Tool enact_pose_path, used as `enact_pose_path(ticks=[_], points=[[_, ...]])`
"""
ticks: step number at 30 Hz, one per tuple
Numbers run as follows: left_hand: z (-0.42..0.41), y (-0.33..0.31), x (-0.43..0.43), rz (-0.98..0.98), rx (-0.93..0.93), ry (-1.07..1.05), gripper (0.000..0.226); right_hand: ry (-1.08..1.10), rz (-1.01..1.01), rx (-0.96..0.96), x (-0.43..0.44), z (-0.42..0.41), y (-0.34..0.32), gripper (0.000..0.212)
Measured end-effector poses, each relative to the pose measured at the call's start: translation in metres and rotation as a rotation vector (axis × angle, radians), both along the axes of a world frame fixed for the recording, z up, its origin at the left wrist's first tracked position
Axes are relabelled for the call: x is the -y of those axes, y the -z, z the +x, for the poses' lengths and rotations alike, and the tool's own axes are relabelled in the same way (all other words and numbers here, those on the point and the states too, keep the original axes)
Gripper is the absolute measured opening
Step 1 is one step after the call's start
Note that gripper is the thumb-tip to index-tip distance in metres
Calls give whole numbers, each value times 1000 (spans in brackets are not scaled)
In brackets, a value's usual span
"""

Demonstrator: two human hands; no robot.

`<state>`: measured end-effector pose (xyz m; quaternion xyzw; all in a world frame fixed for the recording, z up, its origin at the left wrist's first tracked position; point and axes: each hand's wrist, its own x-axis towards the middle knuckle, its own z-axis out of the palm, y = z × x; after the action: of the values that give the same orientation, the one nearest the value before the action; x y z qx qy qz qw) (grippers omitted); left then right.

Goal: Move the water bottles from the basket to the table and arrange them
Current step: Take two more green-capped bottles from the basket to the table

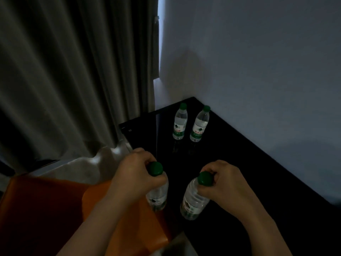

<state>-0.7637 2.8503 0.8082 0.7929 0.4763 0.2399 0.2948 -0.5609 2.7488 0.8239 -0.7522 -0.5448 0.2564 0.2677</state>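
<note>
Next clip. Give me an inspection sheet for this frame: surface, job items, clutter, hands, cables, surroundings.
Surface: glossy black table, set against the wall.
Job's things: far-left bottle and far-right bottle stand upright, side by side, apart, near the table's far corner. All caps are green.
Clutter: orange object beside the table, too dim to identify.
Grippers: left hand grips the left-held bottle at the neck. The right hand grips the right-held bottle the same way.
Cables: nothing seen.
Surroundings: curtain on the left, dim light.
</note>
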Motion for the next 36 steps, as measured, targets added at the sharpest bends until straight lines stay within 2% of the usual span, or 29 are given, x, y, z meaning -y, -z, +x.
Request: enact_pose_path(ticks=[10,19,36], points=[[30,23,-118,28,-11,124,24,175,2,68,-62,7,3,17],[53,48,-183,-16,-49,98,28,126,-78,19,-111,38,18,18],[87,73,-260,2,-116,-33,27,24,-45,17,-169,71,47,22]])
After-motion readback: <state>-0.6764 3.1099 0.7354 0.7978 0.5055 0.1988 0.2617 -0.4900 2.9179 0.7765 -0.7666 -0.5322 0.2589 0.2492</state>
